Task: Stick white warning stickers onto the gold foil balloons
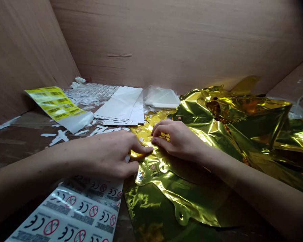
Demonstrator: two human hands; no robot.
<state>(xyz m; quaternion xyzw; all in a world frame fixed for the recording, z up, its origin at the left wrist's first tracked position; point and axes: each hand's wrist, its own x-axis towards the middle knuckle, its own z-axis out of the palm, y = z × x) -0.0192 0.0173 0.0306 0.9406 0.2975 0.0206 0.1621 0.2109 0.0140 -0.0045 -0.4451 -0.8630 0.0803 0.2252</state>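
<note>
Flat gold foil balloons [192, 198] lie in a loose pile in front of me, with a tab and a small hole at the lower edge. My left hand [111, 153] rests over their left edge. Its index finger is stretched out onto the foil and its thumb stands apart; its other fingers are hidden. My right hand [178, 137] is curled on the foil just beside that fingertip, thumb and fingers closed on the gold sheet. Between the wrists, a small printed sticker [155, 169] with a red circle shows on the foil.
A sheet of CE-mark stickers [73, 215] lies at the lower left. Further back are a yellow barcode label sheet [58, 102], white cards [121, 104], clear plastic bags [161, 96] and white paper scraps [59, 137]. Wooden panels [166, 43] enclose the back and sides.
</note>
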